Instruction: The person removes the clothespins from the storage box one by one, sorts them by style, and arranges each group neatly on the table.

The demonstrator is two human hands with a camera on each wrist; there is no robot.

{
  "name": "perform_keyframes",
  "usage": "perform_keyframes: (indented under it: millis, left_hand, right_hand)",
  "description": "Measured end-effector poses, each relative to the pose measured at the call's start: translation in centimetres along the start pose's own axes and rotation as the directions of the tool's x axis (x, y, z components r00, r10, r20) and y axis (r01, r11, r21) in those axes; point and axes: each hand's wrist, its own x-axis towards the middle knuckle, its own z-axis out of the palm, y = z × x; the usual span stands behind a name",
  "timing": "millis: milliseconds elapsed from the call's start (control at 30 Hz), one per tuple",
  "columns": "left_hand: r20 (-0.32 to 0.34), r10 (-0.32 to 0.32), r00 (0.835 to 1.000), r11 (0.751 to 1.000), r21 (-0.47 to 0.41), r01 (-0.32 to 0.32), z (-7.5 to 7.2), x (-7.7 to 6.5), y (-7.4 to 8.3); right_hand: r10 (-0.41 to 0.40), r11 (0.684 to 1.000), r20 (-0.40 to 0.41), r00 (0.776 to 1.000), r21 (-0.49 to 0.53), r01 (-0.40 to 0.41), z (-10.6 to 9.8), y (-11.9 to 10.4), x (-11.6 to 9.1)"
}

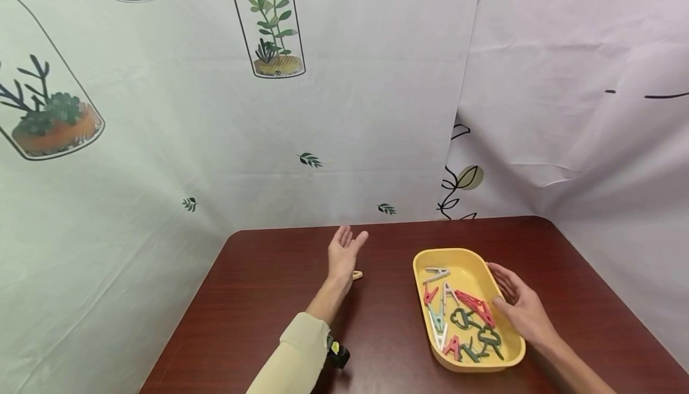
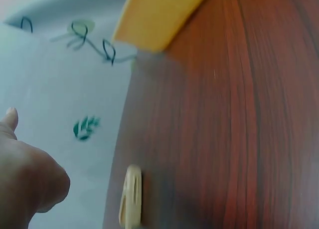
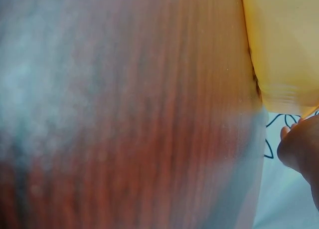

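Just beside your left wrist, on its tray side, lies a cream clothespin (image 1: 357, 275), partly hidden in the head view; its long axis runs roughly toward the yellow tray (image 1: 467, 275). Your left hand (image 1: 343, 259) is nearer, fingers extended and holding nothing. Your right hand (image 1: 519, 307) grips the tray's side, thumb over the rim. The smooth, round-cornered tray holds slender clothespins (red, white, mint) and dark green clips (image 1: 488, 337) with scalloped outlines, on a reddish wood-grain table (image 1: 387, 322).
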Motion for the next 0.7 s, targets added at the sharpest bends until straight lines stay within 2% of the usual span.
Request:
perform_keyframes:
  millis: [300,700]
  left_hand:
    - [-0.021,0.05,0.999,0.999,-0.005,-0.05,5.0,-2.6,0.4]
    - [-0.043,0.009,0.999,1.0,0.009,-0.008,10.7,-5.6,0.3]
  right_hand:
    - [0.003,1.0,-0.004,1.0,0.0,-0.003,0.0,0.0,0.1]
    - [0.02,1.0,-0.011,1.0,-0.006,-0.02,0.0,0.0,0.0]
